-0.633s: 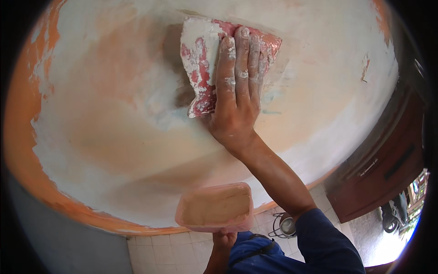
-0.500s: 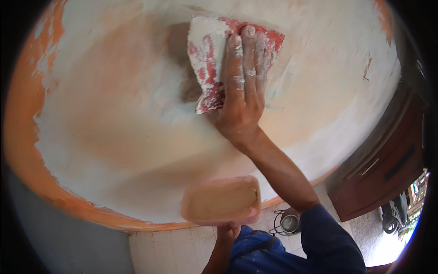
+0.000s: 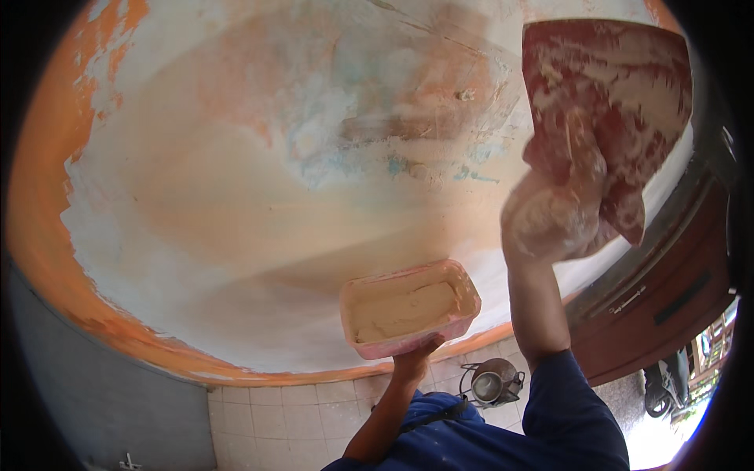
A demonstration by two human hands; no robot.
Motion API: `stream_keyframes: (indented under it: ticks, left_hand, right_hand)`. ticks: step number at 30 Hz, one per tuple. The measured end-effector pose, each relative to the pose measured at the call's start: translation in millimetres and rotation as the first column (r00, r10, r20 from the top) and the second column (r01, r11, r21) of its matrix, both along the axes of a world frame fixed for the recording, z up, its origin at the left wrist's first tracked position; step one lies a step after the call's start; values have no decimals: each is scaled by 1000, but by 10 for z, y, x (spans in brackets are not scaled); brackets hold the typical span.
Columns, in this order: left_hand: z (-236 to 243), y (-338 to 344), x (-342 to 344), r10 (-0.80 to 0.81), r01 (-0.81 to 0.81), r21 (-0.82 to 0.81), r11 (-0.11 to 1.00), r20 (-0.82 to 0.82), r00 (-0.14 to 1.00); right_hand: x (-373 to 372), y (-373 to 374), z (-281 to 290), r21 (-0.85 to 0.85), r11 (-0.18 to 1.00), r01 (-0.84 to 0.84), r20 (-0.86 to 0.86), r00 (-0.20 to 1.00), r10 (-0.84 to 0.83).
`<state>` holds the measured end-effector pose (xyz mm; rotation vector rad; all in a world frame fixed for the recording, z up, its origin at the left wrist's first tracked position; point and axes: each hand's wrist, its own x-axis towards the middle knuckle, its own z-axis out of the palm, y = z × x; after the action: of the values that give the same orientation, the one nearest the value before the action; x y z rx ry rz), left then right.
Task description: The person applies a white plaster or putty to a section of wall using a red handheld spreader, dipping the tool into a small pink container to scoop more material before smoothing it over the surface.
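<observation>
My left hand (image 3: 416, 359) grips a pink rectangular tub (image 3: 400, 343) from below, holding it upright in front of the wall. Smooth beige putty (image 3: 404, 306) fills much of the tub. Up at the right, my right hand (image 3: 556, 208) is closed on a wide dark-red putty spreader (image 3: 660, 94), whose face is streaked with beige putty. White residue coats the fingers of that hand. Beside the spreader, the wall (image 3: 236, 212) is mostly whitish and beige, with orange and bluish patches. A small lump of putty (image 3: 466, 94) sticks to it near the top.
Orange paint (image 3: 47, 228) borders the whitish area at the left and bottom. Behind me on the tiled floor (image 3: 283, 416) stands a round metal pot (image 3: 488, 385). A dark-red wooden door or panel (image 3: 652, 314) lies to the right, with a motorbike (image 3: 666, 388) beyond it.
My right hand has swung right with the spreader, turning it and coming off the middle of the wall. The tub in my left hand has moved up and right and tilted so its putty shows.
</observation>
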<state>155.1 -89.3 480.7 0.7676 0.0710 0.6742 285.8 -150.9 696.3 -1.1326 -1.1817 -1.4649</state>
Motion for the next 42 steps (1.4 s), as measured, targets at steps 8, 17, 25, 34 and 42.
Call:
stream_keyframes:
  ticks: [8, 17, 25, 34, 42]
  left_hand:
    - [-145, 123, -76, -15, 15, -29, 999, -16, 1000]
    - [-143, 135, -138, 22, -21, -34, 999, 20, 1000]
    - [-179, 125, -163, 10, -9, -94, 996, 16, 1000]
    - [-181, 106, -170, 39, -40, -127, 991, -11, 999]
    - [-273, 114, -85, 12, -14, -78, 997, -33, 999]
  right_hand:
    - [-317, -348, -221, -248, 923, -295, -369, 910, 191]
    - [-150, -266, 804, -646, 757, -95, -355, 915, -189]
    - [-49, -133, 1122, -640, 764, -79, -245, 964, -105]
    - [-257, -44, 887, -556, 802, 219, -68, 950, -306]
    - [-213, 35, 780, -410, 853, 324, 76, 944, -322]
